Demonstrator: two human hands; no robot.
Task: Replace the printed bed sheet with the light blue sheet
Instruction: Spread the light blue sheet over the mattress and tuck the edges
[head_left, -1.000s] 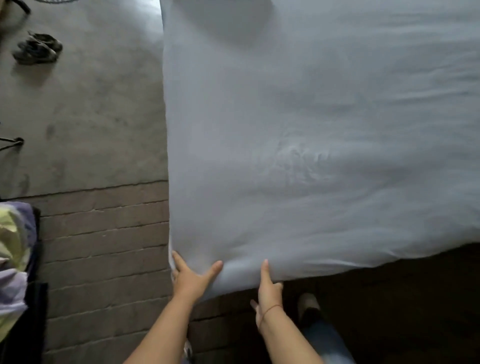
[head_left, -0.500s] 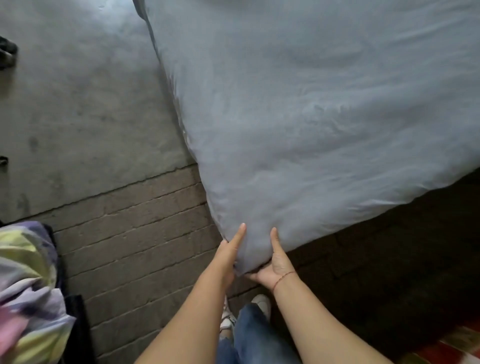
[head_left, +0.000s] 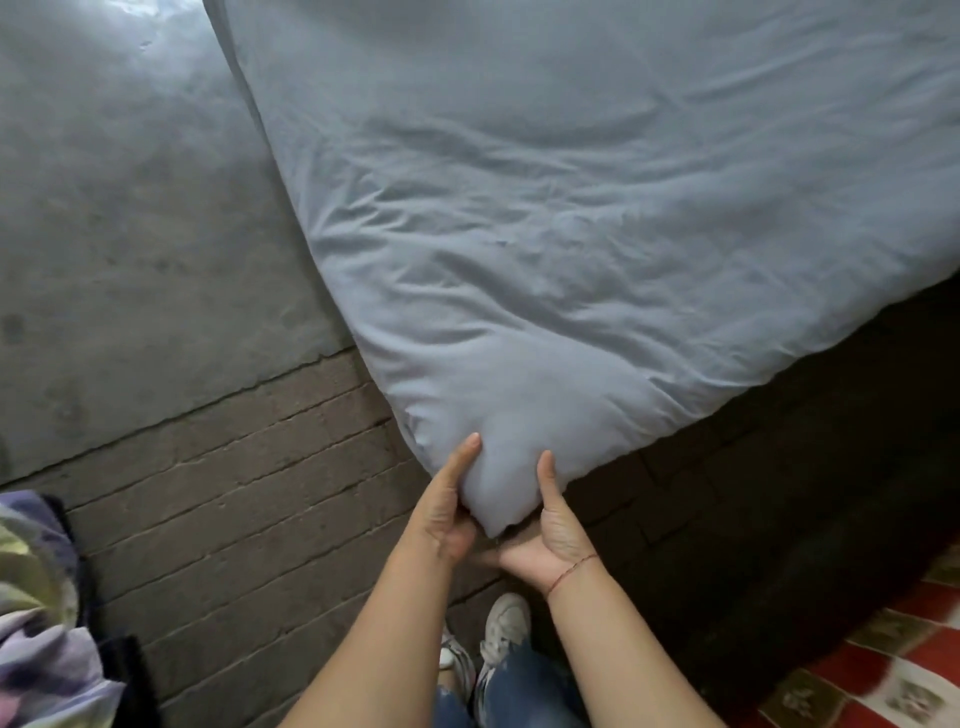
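Note:
The light blue sheet (head_left: 571, 218) covers the mattress across the upper right of the view, creased toward its near corner. That corner bulges between my two hands. My left hand (head_left: 447, 504) grips it from the left, thumb up on the fabric. My right hand (head_left: 553, 535) cups it from below and the right, thumb on top, fingers hidden under the corner. A bundle of printed cloth (head_left: 36, 613), yellow and lilac, lies at the bottom left edge.
Grey concrete floor (head_left: 119, 218) lies left of the bed, a brick strip (head_left: 249, 493) in front of it. Dark floor runs under the bed's near edge on the right. A red patterned mat (head_left: 893, 670) shows at bottom right. My shoes (head_left: 498, 634) stand just below the corner.
My hands slid from the sheet's near edge to its corner and closed round it. The view came closer and the sheet now shows more creases near the corner.

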